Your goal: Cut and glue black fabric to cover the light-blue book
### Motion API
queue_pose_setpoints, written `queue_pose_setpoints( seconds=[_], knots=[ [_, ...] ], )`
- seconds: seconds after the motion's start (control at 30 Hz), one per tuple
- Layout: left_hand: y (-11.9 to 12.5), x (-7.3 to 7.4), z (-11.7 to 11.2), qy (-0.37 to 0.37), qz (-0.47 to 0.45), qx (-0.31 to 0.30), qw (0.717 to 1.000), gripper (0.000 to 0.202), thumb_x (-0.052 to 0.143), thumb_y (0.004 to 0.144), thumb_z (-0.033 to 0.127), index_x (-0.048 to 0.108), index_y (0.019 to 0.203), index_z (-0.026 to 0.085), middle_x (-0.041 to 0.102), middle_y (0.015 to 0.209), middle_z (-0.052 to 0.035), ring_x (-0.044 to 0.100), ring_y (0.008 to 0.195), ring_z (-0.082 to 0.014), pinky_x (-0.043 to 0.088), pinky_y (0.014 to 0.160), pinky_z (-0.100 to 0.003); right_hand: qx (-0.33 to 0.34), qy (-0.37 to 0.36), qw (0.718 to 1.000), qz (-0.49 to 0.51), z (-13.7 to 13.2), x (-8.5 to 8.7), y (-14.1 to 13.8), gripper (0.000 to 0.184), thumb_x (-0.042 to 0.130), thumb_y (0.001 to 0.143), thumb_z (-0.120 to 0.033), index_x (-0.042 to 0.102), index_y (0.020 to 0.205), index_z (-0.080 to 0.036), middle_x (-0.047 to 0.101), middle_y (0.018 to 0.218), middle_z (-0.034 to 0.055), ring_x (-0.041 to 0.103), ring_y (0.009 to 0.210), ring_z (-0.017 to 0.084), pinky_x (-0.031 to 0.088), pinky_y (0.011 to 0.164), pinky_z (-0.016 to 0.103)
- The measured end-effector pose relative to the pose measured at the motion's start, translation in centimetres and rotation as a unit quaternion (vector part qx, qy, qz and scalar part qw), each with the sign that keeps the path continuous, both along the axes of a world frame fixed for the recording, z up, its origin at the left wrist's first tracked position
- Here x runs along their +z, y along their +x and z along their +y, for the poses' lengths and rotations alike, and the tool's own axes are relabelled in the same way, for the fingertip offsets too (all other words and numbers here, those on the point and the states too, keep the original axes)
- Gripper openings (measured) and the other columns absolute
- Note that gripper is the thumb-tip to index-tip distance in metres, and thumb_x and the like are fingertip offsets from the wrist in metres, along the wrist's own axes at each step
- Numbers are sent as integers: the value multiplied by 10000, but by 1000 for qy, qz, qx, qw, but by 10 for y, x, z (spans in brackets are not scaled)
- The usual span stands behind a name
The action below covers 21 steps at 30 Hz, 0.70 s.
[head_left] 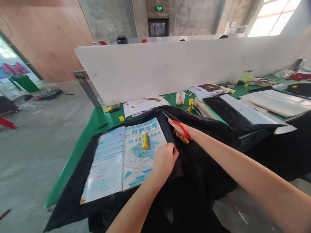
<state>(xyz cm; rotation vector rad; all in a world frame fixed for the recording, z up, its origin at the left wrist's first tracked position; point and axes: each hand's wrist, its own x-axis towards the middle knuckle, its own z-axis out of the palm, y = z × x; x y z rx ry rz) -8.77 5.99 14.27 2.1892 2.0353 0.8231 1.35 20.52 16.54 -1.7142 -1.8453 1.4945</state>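
Note:
A large black cloth (205,162) is spread over the near corner of a green table (93,123). On it lies an open light-blue book (121,160) with a yellow glue stick (144,140) resting on its right page. My right hand (181,132) grips red-and-yellow scissors (181,129) whose blades run along the cloth at the book's right edge. My left hand (164,159) is closed, pinching the black cloth beside the book's right edge, just below the scissors.
A white partition board (194,64) stands along the table's far side. Papers (144,105), a small clear cup (180,97), another yellow glue stick (190,105), stacked books (207,108) and white boards (274,103) lie behind. Concrete floor (29,154) is at left.

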Motion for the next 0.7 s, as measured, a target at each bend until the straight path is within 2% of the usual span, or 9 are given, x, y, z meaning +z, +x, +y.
queue_pose_setpoints(
  seconds=[0.23, 0.37, 0.57, 0.7],
  knots=[
    [-2, -5, -7, 1, 8, 8, 1000, 124, 485, 836, 178, 603, 798, 181, 668, 774, -41, 618, 721, -180, 387, 638, -279, 8, 21, 1000, 16, 4, 2, -6, 846, 305, 604, -900, 542, 769, -104, 440, 510, -5, 373, 423, 70, 353, 408, 225],
    [-9, -4, -7, -9, -14, 27, 999, 109, 504, 822, 173, 609, 794, 183, 659, 752, -32, 607, 706, -169, 372, 627, -269, 16, -6, 1000, 10, 3, 4, 0, 841, 306, 598, -902, 536, 737, -105, 413, 478, -16, 357, 406, 64, 346, 393, 216],
    [-26, -2, 1, -14, -34, 49, 998, 118, 484, 845, 203, 596, 883, 196, 636, 720, -9, 589, 671, -157, 344, 609, -260, 58, -127, 990, -25, -11, 15, 32, 831, 238, 613, -899, 538, 691, -127, 409, 449, -8, 356, 371, 69, 324, 347, 202],
    [-35, -2, 7, -30, -36, 92, 995, 132, 457, 849, 208, 540, 952, 202, 587, 630, 15, 574, 611, -162, 319, 576, -263, 72, -158, 985, -22, -23, 26, 62, 810, 270, 631, -882, 536, 673, -117, 401, 463, -17, 340, 356, 45, 294, 342, 178]
  ],
)
